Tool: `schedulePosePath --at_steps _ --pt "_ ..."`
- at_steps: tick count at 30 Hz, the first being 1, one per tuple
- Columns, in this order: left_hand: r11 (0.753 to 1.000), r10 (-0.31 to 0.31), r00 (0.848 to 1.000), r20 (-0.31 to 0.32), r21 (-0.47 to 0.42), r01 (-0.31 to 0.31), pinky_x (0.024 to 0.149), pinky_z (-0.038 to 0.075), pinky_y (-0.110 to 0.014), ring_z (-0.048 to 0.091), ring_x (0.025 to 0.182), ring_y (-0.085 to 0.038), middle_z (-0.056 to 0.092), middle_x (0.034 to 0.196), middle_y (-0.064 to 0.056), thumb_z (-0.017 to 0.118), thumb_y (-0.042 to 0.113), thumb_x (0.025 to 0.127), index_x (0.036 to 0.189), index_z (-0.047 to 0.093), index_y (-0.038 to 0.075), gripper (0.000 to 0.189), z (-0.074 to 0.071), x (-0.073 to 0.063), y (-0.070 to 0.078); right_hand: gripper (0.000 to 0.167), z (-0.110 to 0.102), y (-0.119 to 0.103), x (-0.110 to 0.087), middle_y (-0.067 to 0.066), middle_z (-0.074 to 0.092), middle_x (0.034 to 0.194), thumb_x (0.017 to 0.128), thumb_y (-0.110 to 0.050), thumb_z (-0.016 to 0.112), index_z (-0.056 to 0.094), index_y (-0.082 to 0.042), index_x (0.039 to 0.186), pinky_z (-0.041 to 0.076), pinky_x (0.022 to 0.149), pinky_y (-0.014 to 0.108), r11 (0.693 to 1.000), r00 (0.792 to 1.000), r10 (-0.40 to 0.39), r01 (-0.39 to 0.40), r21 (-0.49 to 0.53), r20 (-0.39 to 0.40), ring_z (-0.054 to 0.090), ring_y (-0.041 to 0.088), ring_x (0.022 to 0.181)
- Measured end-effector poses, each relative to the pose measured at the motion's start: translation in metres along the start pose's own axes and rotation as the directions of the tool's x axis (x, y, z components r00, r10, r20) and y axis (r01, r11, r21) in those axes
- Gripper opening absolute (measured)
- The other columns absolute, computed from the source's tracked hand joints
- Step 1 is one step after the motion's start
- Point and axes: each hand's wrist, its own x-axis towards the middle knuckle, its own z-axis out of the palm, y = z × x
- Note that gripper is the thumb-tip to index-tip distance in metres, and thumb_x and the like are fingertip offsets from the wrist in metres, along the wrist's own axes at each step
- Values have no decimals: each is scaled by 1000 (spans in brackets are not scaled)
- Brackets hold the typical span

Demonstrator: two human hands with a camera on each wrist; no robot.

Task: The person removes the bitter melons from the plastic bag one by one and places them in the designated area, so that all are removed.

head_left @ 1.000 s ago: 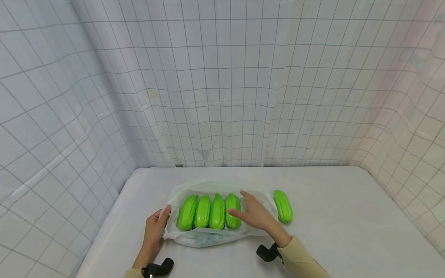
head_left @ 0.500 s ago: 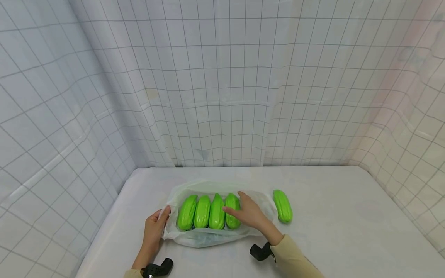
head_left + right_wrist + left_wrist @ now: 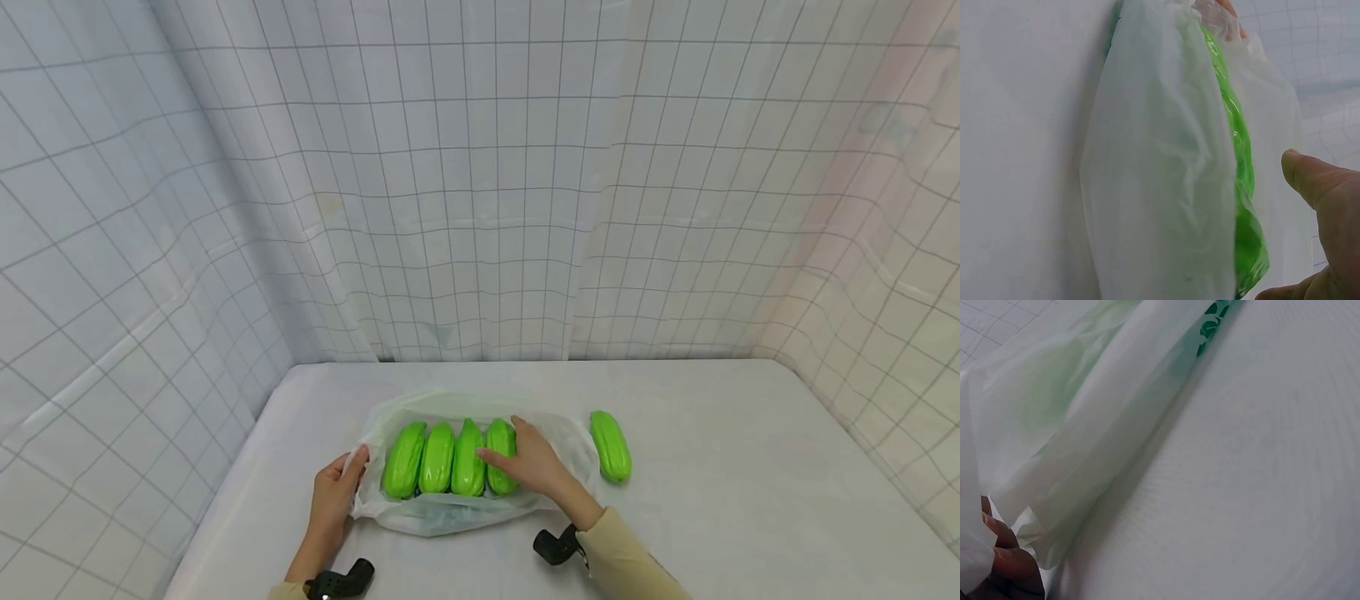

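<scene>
A translucent white plastic bag (image 3: 435, 523) lies on the table with its mouth spread. Several shiny, bright-green elongated packs (image 3: 437, 458) stand side by side in it. My left hand (image 3: 333, 492) pinches the bag's left edge; the left wrist view shows its fingers (image 3: 1015, 565) at the crumpled film. Over the bag's right part, my right hand (image 3: 538, 465) reaches across with thumb and fingers spread around the rightmost green pack (image 3: 499, 435). In the right wrist view, the thumb and a finger (image 3: 1310, 178) stand apart beside the bag and a green pack (image 3: 1250, 244).
Another green pack (image 3: 611, 447) lies on the white table (image 3: 720, 475), just right of the bag. White grid-patterned curtains (image 3: 480, 208) hang behind and at both sides. A black wrist camera (image 3: 557, 546) sits at the right sleeve.
My right hand has shifted slightly left over the bag, its thumb now reaching toward the neighbouring green pack. The left hand, the bag and the lone pack have stayed in place.
</scene>
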Motion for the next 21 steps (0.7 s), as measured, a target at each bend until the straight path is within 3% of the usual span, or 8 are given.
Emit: schedulePosePath --at_steps 21 --pt "1000 -14 1000 1 -7 14 54 41 -24 48 62 -12 49 63 1 62 46 90 93 66 2 44 1 -1 2 86 6 5 5 35 43 129 85 -52 64 38 16 133 36 95 54 998 998 37 -40 -57 -59 41 47 121"
